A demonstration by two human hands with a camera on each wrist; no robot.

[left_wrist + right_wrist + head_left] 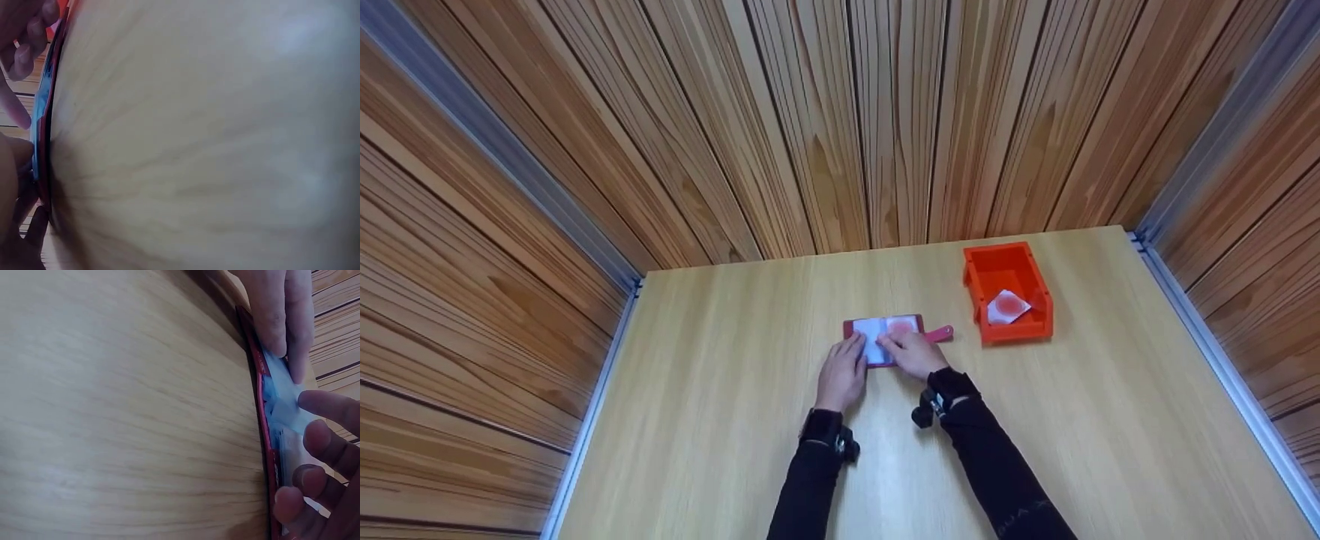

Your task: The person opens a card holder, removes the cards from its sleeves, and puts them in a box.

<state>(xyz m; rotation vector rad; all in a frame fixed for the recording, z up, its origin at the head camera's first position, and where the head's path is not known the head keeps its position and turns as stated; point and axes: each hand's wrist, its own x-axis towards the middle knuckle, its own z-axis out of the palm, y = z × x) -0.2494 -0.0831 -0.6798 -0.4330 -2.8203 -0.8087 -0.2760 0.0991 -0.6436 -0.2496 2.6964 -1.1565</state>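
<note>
A small card holder (869, 328) with a red cover lies spread on the table, its clear sleeves facing up. My left hand (841, 374) rests on its left half, and straight fingers press the sleeve in the right wrist view. Over the right half is my right hand (916, 355), its thumb or a finger touching the sleeves near the middle. The other fingers (316, 435) are loosely bent, with no card seen between them. A whitish card with a pink round print (901, 326) shows at the right half. A pink strap (940, 334) sticks out to the right.
An orange bin (1018, 330) with a low front stands to the right of the card holder. Inside it lies a white card with a red round print (1008, 306). Wood-patterned walls (840, 135) enclose the pale wooden table (720, 390) at the back and sides.
</note>
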